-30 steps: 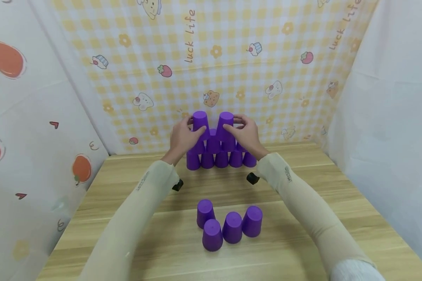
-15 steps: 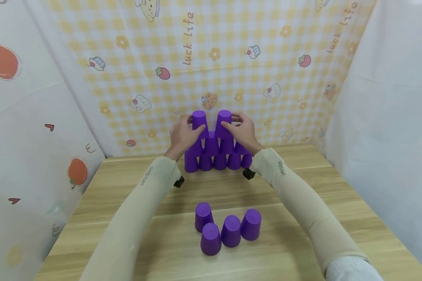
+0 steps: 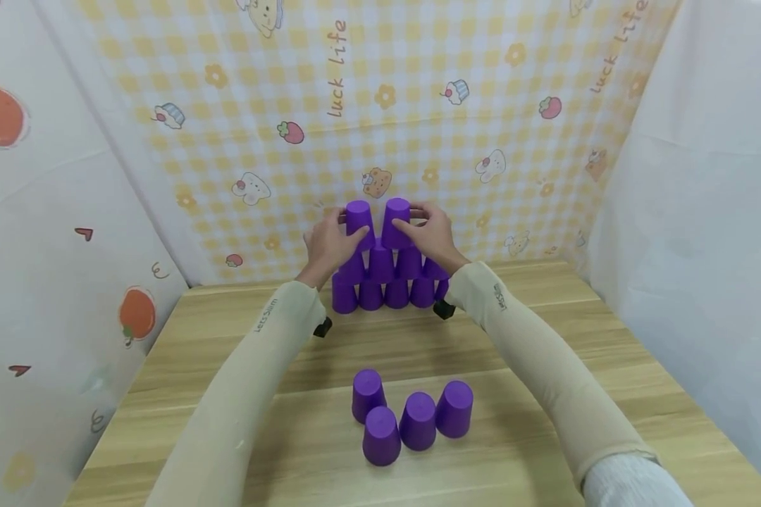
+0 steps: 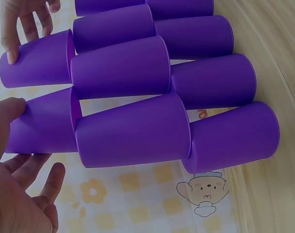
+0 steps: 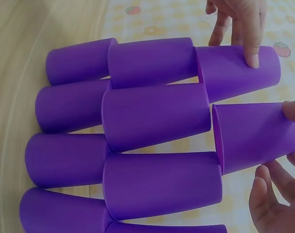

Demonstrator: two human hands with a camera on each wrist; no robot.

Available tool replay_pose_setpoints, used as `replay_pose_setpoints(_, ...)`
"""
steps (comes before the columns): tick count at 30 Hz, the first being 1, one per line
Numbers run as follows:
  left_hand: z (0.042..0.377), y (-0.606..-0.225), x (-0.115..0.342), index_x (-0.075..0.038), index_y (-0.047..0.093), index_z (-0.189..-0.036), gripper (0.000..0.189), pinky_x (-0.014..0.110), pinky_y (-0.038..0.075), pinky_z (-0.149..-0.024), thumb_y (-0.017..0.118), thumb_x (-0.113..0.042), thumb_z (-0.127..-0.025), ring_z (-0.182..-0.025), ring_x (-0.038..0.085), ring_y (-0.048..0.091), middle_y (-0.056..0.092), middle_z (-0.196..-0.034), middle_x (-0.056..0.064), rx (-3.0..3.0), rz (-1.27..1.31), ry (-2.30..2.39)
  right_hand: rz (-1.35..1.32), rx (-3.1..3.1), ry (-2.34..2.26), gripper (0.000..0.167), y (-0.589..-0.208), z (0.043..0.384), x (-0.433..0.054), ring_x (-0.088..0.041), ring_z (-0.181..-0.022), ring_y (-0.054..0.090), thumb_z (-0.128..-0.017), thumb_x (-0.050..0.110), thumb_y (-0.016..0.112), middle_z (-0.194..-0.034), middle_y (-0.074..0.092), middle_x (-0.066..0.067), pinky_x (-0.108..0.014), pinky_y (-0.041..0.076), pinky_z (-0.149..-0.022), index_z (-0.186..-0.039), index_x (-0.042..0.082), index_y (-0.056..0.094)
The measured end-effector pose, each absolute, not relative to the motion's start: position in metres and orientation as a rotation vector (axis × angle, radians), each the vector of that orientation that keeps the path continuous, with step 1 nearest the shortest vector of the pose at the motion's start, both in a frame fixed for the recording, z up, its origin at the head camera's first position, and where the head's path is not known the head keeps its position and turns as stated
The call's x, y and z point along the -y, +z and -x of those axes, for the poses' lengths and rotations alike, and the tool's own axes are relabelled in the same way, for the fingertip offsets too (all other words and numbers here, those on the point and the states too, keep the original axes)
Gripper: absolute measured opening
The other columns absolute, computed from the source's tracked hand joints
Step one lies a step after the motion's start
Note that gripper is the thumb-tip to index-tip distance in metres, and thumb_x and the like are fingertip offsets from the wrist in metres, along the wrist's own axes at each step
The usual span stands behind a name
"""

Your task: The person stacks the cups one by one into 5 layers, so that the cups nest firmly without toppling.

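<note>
Both of your hands are occupied. Your left hand pinches the left upper cup; your right hand pinches the right upper cup. Each grip is closed to the width of its cup, thumb on the side facing you.

Both purple cups are mouth down, long axes near vertical, at the top of the stack. Each lies inward of its own grip; neither hand reaches across the other.

The governing relation, in my judgement, is the right upper cup's rim against the middle row. In the right wrist view that rim spans the junction of two middle-row cups, just beside the left upper cup's rim. Whether it bears on them or hangs fractionally clear, I cannot tell. A sideways correction now would risk nudging the neighbour.

The middle row stands on the bottom row. Four loose cups, also inverted, stand on the surface nearer you, between your forearms and well apart from both grips.
</note>
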State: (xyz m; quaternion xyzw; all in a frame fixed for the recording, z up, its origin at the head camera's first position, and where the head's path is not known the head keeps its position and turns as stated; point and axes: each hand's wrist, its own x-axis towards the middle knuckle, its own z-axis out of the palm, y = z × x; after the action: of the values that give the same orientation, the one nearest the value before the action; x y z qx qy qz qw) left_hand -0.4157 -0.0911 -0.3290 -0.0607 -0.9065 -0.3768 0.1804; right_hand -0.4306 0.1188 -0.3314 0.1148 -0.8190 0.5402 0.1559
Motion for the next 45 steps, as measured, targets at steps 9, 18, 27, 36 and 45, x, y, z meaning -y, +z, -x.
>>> replay_pose_setpoints(9, 0.41, -0.331, 0.098, -0.012, 0.046, -0.144, 0.068, 0.054, 0.024, -0.104, 0.069, -0.046, -0.091, -0.127, 0.028, 0.052, 0.061, -0.137, 0.008, 2.609, 0.13, -1.029, -0.395, 2.368, 1.543, 0.054, -0.331, 0.43, -0.115, -0.027, -0.099, 0.066, -0.089, 0.032, 0.076, -0.124, 0.066, -0.011, -0.038, 0.055, -0.085, -0.134, 0.01, 0.058)
replay_pose_setpoints(18, 0.401, -0.338, 0.103, -0.013, 0.044, -0.145, 0.074, 0.057, 0.025, -0.107, 0.077, -0.043, -0.085, -0.132, 0.031, 0.046, 0.053, -0.143, 0.01, 2.572, 0.11, -1.072, -0.405, 2.423, 1.516, 0.06, -0.335, 0.425, -0.119, -0.029, -0.099, 0.067, -0.09, 0.028, 0.075, -0.13, 0.063, -0.013, -0.038, 0.055, -0.086, -0.142, 0.01, 0.051)
replay_pose_setpoints(27, 0.37, -0.368, 0.11, -0.011, 0.047, -0.142, 0.072, 0.059, 0.027, -0.1, 0.078, -0.041, -0.084, -0.123, 0.038, 0.044, 0.043, -0.14, 0.018, 2.487, 0.214, -1.14, -0.467, 2.424, 1.465, 0.056, -0.339, 0.392, -0.146, -0.031, -0.098, 0.064, -0.09, 0.02, 0.074, -0.131, 0.063, -0.015, -0.042, 0.054, -0.085, -0.14, 0.009, 0.052)
replay_pose_setpoints(36, 0.332, -0.387, 0.115, -0.003, 0.05, -0.139, 0.061, 0.051, 0.043, -0.089, 0.075, -0.029, -0.089, -0.106, 0.041, 0.058, 0.052, -0.135, 0.02, 2.483, 0.456, -1.345, -0.61, 2.461, 1.51, 0.06, -0.357, 0.354, -0.161, -0.032, -0.092, 0.064, -0.09, 0.013, 0.073, -0.126, 0.064, -0.021, -0.039, 0.055, -0.08, -0.143, 0.003, 0.047)
replay_pose_setpoints(45, 0.305, -0.397, 0.12, -0.013, 0.061, -0.127, 0.039, 0.037, 0.054, -0.077, 0.07, -0.03, -0.093, -0.101, 0.024, 0.06, 0.061, -0.128, 0.005, 2.621, 0.633, -1.49, -0.716, 2.489, 1.61, 0.049, -0.378, 0.325, -0.17, -0.029, -0.089, 0.066, -0.091, 0.009, 0.072, -0.119, 0.066, -0.02, -0.036, 0.058, -0.07, -0.136, 0.002, 0.054)
